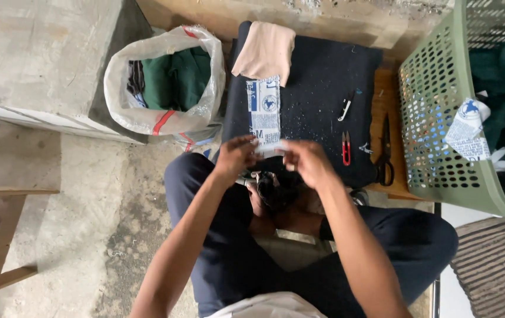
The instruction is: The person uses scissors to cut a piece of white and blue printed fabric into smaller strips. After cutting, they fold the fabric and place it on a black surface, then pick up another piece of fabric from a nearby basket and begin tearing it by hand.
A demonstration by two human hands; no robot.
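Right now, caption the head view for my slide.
Left hand and right hand hold a printed fabric strip over a dark padded board.

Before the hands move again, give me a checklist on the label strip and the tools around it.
1. Left hand and right hand both pinch the label strip: ok.
2. Strip lies flat on the dark pad: ok.
3. Red snips lie beside the right hand, untouched: ok.
4. Black scissors lie shut on the wooden bench: ok.
5. Strip's end between the fingers: cannot tell, blurred.
6. Green basket holds more printed pieces: ok.
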